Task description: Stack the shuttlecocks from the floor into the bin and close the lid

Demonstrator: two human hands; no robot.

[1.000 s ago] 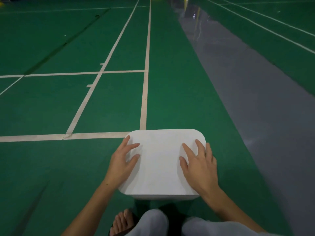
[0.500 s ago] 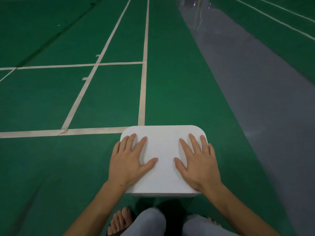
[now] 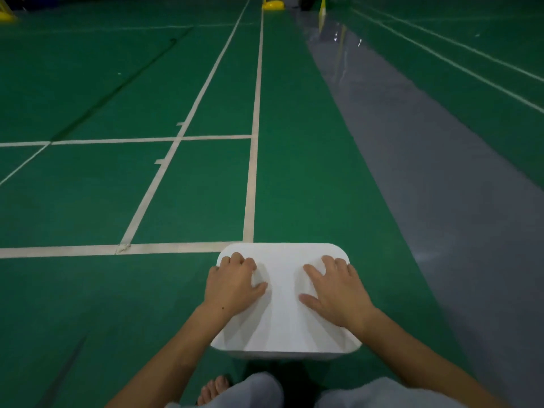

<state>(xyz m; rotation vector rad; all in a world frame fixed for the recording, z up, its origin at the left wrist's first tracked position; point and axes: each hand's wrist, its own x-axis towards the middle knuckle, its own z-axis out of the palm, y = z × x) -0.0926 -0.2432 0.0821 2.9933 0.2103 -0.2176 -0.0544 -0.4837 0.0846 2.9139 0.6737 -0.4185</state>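
- Both hands are down on the white lid, which sits flat across the bin on the green court floor, right in front of the person's knees.
- Left hand rests on the lid's left half, fingers bent with the knuckles raised near the far left corner, thumb splayed toward the middle. Nothing is pinched; it presses with fingertips and palm.
- Right hand lies flatter on the right half, fingers spread and pointing toward the far edge, thumb out to the left. This grip also holds nothing and simply bears down.
- The bin body shows only as a thin pale strip beneath the lid's near edge; the rest is hidden, and no shuttlecocks are visible on the floor.
- The lid looks like matte foam or light plastic: probably light, fairly stiff, and not slippery, though liable to dent under hard fingertip pressure.
- Best handling, I'd judge: press with flat palms near the corners and rim, where the lid meets the wall, rather than in the unsupported middle.
- To lift it, take the rounded side edges with both hands.
- The shuttlecocks inside are presumably fragile, so keep the pressure even and gentle.
- Whether the lid is fully seated can't be told.
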